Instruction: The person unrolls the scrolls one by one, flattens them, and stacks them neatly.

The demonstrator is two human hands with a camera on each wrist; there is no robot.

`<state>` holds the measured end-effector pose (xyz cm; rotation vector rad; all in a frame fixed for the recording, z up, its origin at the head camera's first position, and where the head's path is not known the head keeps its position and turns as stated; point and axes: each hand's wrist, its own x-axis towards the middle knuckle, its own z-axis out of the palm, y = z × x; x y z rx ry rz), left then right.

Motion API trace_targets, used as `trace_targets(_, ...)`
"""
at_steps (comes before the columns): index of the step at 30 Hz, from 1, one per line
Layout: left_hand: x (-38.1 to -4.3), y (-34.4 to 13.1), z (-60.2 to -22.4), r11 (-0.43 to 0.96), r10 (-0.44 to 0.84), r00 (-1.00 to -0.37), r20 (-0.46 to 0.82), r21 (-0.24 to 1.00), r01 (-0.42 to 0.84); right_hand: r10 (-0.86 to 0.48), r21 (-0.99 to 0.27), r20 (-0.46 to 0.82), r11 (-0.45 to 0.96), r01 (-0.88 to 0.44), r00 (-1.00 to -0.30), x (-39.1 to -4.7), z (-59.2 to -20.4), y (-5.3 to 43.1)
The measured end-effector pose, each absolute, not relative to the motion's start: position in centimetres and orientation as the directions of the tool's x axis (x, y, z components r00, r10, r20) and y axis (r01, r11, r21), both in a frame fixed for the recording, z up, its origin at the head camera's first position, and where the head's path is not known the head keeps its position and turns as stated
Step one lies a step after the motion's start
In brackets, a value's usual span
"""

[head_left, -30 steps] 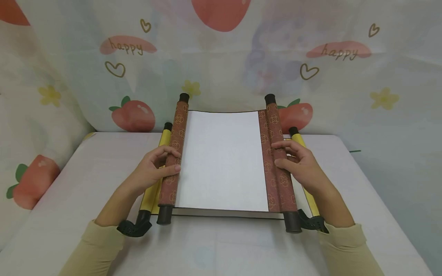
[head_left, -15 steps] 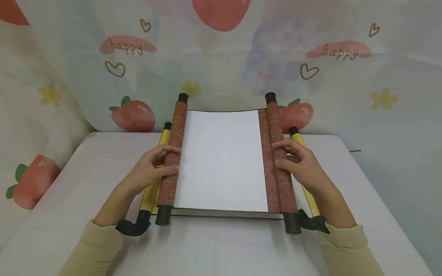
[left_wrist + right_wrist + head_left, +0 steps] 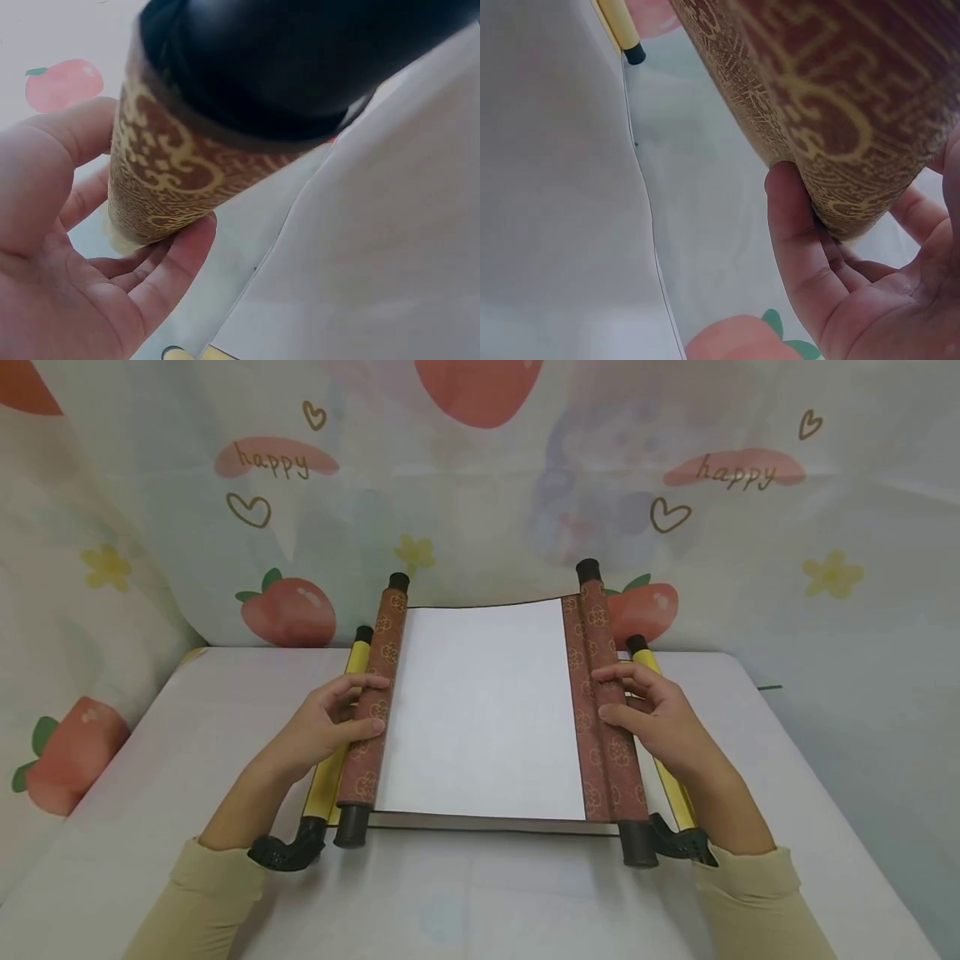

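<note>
A scroll with white paper (image 3: 480, 710) and dark red, gold-patterned ends is held raised and partly unrolled between both hands. My left hand (image 3: 318, 722) grips its left roller (image 3: 362, 777), thumb and fingers curled round it. Round the right roller (image 3: 628, 777) curl the thumb and fingers of my right hand (image 3: 656, 714). Black knobs cap both rollers. In the left wrist view a black knob (image 3: 262, 60) looms close over the patterned roller (image 3: 165, 165). The right wrist view shows fingers (image 3: 791, 217) under the patterned roller (image 3: 840, 127).
Beneath the red scroll lies another scroll with yellow rollers, the left roller (image 3: 324, 785) and right roller (image 3: 675, 793) showing past its sides. Both are on a white-covered table (image 3: 465, 902). A printed cloth (image 3: 480, 502) hangs behind. Black straps (image 3: 288, 852) circle the wrists.
The left hand and left roller have shifted slightly left, and that roller's far end has dipped. The right roller's far end has risen a little. Both hands keep their hold.
</note>
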<state>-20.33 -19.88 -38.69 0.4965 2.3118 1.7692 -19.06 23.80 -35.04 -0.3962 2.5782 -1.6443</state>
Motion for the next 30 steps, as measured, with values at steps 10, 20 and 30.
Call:
trace_targets(10, -20.42, -19.81, -38.92, 0.24, 0.363, -0.93, 0.048, 0.96, 0.143, -0.25, -0.902, 0.091, 0.389, -0.186, -0.964, -19.02, -35.2, 23.98)
trace_targets(20, -20.44, -19.58, -39.11, 0.274, 0.337, -0.941, 0.038, 0.952, 0.137, -0.25, -0.897, 0.097, 0.398, -0.193, -0.963, -19.1, -35.28, 24.01)
trace_targets(30, -20.34, -19.67, -38.81, 0.297, 0.315, -0.948, 0.038, 0.945, 0.136, -0.24, -0.891, 0.094, 0.413, -0.189, -0.966, -19.27, -35.17, 23.96)
